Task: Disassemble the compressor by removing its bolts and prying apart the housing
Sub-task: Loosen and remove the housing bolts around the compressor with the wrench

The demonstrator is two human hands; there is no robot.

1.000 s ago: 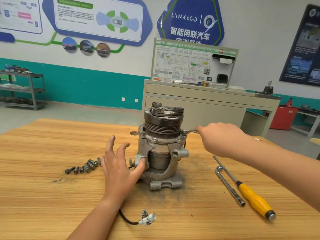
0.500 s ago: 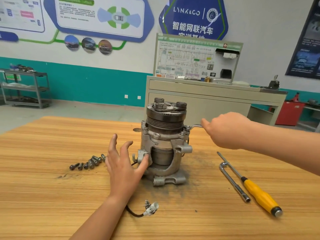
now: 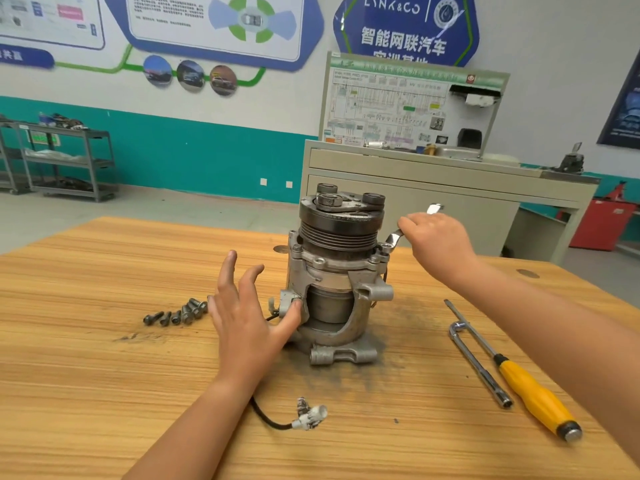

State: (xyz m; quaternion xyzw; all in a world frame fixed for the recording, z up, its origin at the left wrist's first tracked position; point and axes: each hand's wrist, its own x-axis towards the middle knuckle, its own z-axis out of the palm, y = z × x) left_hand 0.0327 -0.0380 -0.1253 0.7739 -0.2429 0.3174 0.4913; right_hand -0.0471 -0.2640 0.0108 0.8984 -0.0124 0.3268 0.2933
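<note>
The grey compressor (image 3: 334,271) stands upright on the wooden table (image 3: 104,358), its dark pulley on top. My left hand (image 3: 247,317) is spread, its thumb pressing a lug on the housing's lower left side. My right hand (image 3: 438,239) grips a metal wrench (image 3: 393,239) whose ring end sits on a bolt at the housing's upper right flange; the wrench's other end sticks out above my knuckles. Several removed bolts (image 3: 178,313) lie in a row left of the compressor.
A yellow-handled screwdriver (image 3: 530,386) and an L-shaped socket wrench (image 3: 479,365) lie on the table at the right. The compressor's black cable with white connector (image 3: 308,417) trails toward the front edge. A beige cabinet (image 3: 433,188) stands behind the table.
My right hand has swung the wrench handle away from me and upward around the bolt. The left hand keeps pressing the housing in the same spot.
</note>
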